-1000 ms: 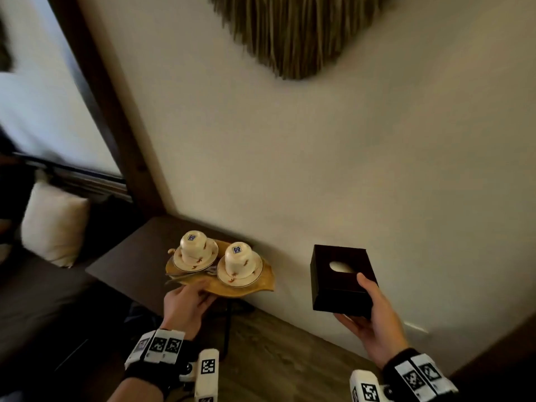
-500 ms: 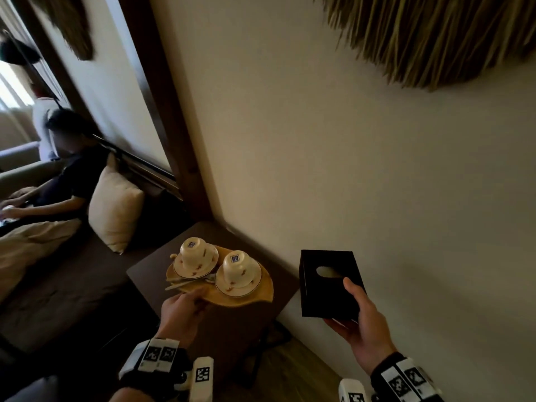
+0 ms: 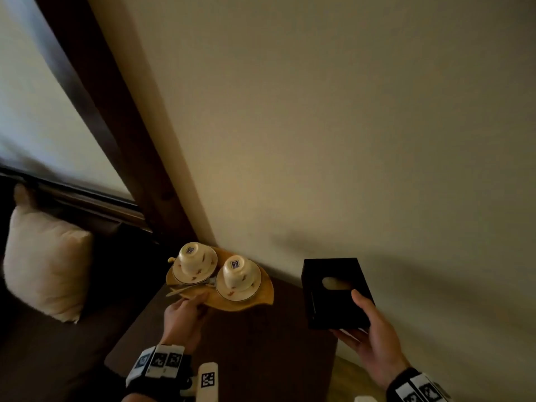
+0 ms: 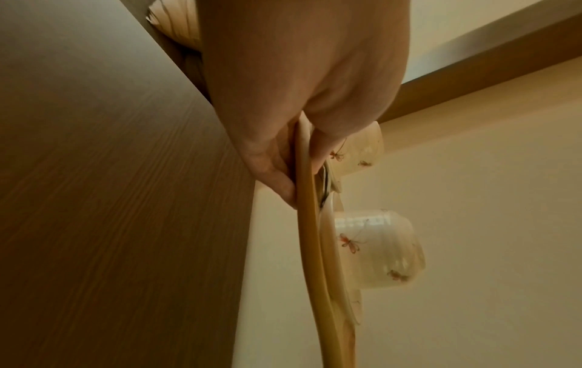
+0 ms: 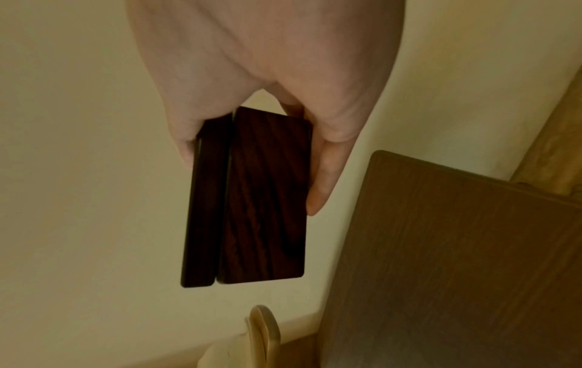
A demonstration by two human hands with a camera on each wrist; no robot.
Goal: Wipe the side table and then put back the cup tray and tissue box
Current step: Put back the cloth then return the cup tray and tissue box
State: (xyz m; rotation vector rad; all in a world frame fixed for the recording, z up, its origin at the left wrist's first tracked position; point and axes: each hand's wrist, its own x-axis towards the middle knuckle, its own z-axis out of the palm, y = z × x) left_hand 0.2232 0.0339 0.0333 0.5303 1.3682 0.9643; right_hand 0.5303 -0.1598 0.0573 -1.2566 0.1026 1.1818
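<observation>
Left hand [image 3: 182, 317] pinches the wooden cup tray [image 3: 246, 300] over the dark surface [image 3: 261, 349] – two upside-down cups on it. Right hand [image 3: 374, 340] grips the black tissue box [image 3: 333, 303], held just right of the tray.

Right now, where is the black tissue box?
The tissue box is in the right hand, beside the wall, right of the cup tray.
</observation>
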